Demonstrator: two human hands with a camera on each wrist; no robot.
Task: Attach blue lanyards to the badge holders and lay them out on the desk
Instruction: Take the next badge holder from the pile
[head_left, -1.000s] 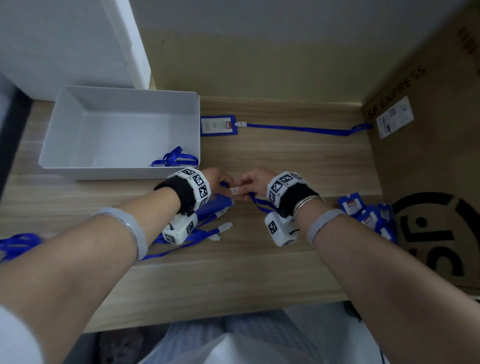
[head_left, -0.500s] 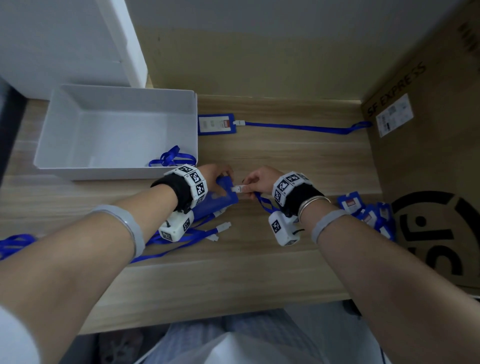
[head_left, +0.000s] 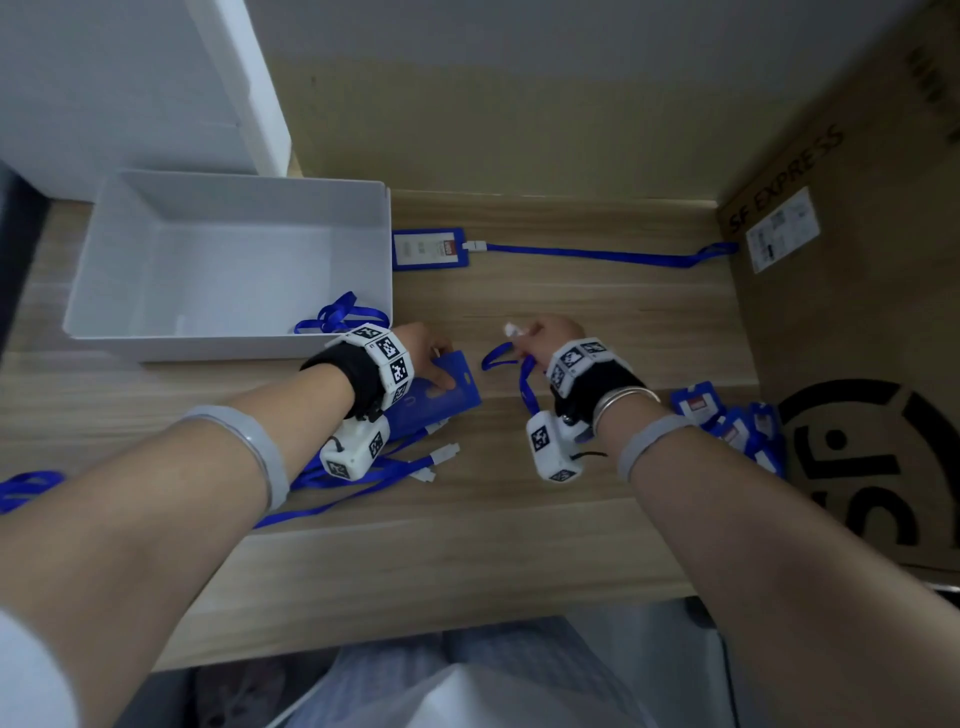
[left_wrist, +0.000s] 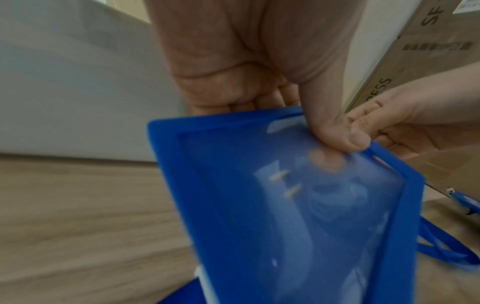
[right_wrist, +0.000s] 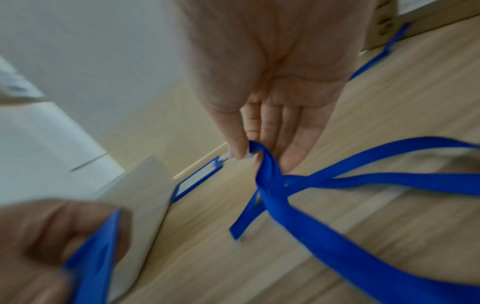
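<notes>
left hand (head_left: 427, 347) grips one badge holder (head_left: 439, 397) | right hand (head_left: 546, 335) pinches one lanyard (head_left: 525, 379) | bare counter (head_left: 597, 322) between them

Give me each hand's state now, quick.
Left hand: grips the blue plastic badge holder.
Right hand: pinches the white clip end of a blue ribbon lanyard.

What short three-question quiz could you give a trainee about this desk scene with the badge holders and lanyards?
1. True or false: the badge holder in the left hand already has a lanyard clipped on.
2. What does the right hand pinch? A) lanyard clip B) pen C) white tray
3. How many finished badges lie stretched along the desk's back edge?

Key: 1 false, clip and holder are apart; 2 A; 3 one, the finished badge.
</notes>
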